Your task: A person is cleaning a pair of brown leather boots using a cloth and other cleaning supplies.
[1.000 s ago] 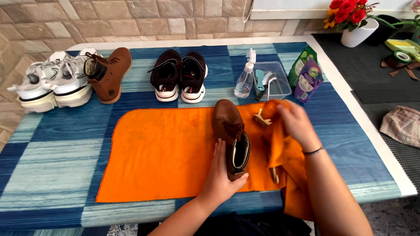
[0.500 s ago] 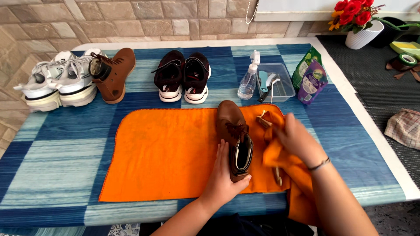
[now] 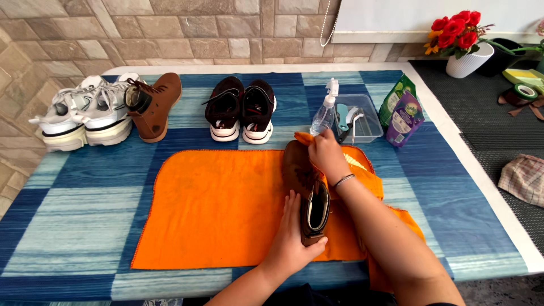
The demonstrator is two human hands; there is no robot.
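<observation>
While left hand (image 3: 290, 241) steadies brown boot (image 3: 307, 187).

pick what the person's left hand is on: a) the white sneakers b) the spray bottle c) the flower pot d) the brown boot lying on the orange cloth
d: the left hand grips the heel end of the brown boot lying on the orange cloth, while the right hand presses a fold of that cloth at its toe.
</observation>
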